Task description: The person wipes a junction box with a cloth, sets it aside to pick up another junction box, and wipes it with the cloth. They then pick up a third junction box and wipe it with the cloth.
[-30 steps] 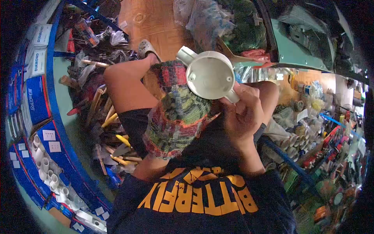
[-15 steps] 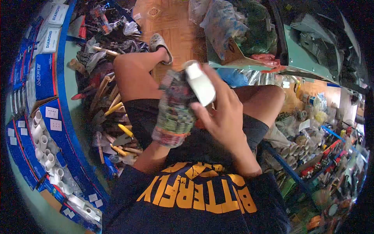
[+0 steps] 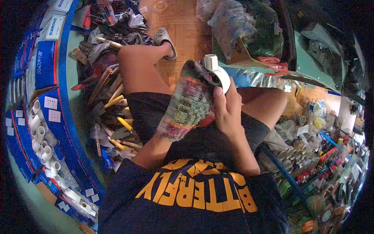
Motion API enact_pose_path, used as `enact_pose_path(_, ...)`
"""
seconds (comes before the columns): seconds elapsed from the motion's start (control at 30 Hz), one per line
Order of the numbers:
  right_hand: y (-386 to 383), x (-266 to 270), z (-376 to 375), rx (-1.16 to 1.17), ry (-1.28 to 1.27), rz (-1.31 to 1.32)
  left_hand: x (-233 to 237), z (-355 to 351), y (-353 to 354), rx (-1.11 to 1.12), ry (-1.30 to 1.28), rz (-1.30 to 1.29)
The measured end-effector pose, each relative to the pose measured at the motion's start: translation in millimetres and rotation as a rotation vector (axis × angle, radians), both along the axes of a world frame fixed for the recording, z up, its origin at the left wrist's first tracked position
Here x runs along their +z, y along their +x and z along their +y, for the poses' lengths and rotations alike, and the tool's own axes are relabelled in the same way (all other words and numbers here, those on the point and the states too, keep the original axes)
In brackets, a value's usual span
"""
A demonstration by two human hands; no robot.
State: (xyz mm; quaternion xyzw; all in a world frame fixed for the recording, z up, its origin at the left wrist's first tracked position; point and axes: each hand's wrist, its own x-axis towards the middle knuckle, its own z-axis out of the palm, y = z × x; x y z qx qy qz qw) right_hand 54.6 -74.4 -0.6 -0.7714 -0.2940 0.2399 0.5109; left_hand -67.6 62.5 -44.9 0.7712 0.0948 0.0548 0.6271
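Note:
A white plastic pipe fitting [image 3: 222, 79] with a narrower collar at its upper end is held up in front of my lap. My right hand [image 3: 229, 107] grips its lower right side, the thumb lying across the near face. A multicoloured knitted mitt or sock [image 3: 187, 103] covers my left hand [image 3: 193, 91]. Its dark end wraps against the fitting's left side, hiding the fingers beneath the knit. The far side of the fitting is out of sight.
On the left, blue cartons [image 3: 46, 74] and an open box of white pipe fittings [image 3: 41, 134] line a shelf. Yellow-tipped wooden-handled tools [image 3: 115, 101] lie beside my leg. Plastic bags [image 3: 231, 23] sit ahead on a green surface, and cluttered goods [image 3: 315, 136] fill the right.
The fitting has turned, so its narrow collar now stands up. My covered left hand has shifted right and tilted towards it, while my right hand has moved lower on the fitting.

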Motion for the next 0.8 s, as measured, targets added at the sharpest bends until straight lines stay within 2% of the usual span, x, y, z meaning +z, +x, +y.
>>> enact_pose_path(0.2,1,-11,3,0.030,0.039,0.055,5,6,16,0.027,0.036,0.021)
enact_pose_path(0.47,0,-27,2,0.028,0.097,-0.033,15,0,39,0.062,0.084,0.046)
enact_pose_path(0.57,8,-25,3,0.097,0.030,0.021,17,16,35,0.071,0.102,0.047)
enact_pose_path(0.6,12,-29,4,0.061,0.066,-0.027,18,16,36,0.073,0.107,0.049)
enact_pose_path(0.63,14,-32,0,0.006,0.065,0.048,18,12,38,0.070,0.107,0.050)
enact_pose_path(0.7,24,-19,0,-0.022,0.183,-0.174,14,-3,47,0.162,0.752,-0.023)
enact_pose_path(0.77,28,-11,-4,-0.009,0.087,-0.233,11,-9,48,0.158,0.674,-0.017)
enact_pose_path(0.8,30,-13,-7,-0.022,0.027,-0.223,19,-7,51,0.198,0.764,-0.136)
